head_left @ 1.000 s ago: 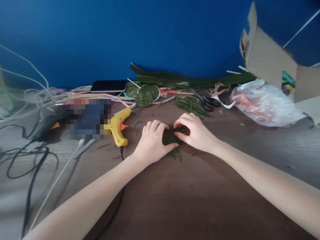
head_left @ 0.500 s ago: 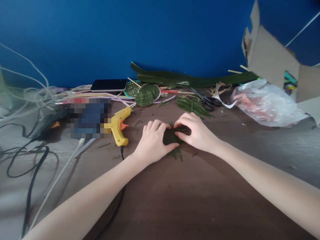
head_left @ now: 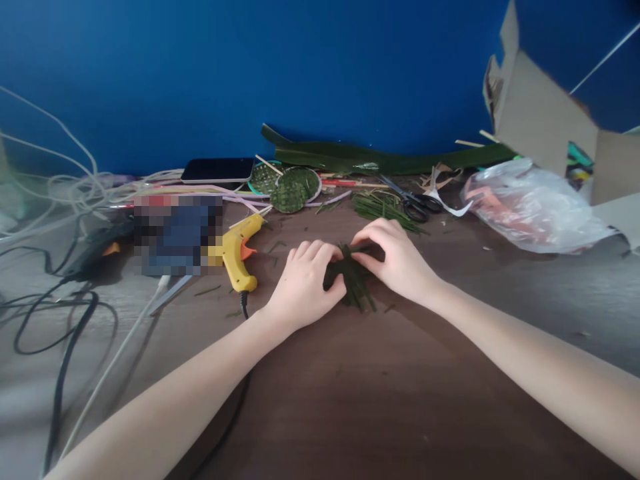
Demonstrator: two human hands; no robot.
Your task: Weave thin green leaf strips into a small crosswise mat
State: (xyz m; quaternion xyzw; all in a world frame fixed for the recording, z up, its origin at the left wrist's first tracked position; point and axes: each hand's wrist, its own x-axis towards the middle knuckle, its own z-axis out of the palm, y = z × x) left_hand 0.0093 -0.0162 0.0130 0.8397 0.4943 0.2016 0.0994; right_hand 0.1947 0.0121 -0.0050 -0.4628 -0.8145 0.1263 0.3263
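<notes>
Dark green leaf strips [head_left: 356,283], crossing one another in a small woven piece, lie on the brown table between my hands. My left hand [head_left: 307,277] is curled over the left side of the piece, thumb and fingers gripping its edge. With thumb and index finger, my right hand [head_left: 393,257] pinches the strips at the upper right. Fingers cover part of the weave. Just beyond my right hand is a pile of loose green leaf strips [head_left: 383,208], with black-handled scissors [head_left: 417,205] beside it.
A yellow glue gun [head_left: 240,253] lies left of my hands, its cord running toward me. Two round woven green pieces [head_left: 295,190], a dark phone [head_left: 217,170] and long leaves [head_left: 360,160] line the blue wall. A plastic bag [head_left: 535,207] and cardboard box [head_left: 547,113] stand right; cables tangle at left.
My right hand has shifted slightly up and its thumb has moved onto the upper strips. My left thumb has drawn back, and the lower strip ends have swung a little to the right.
</notes>
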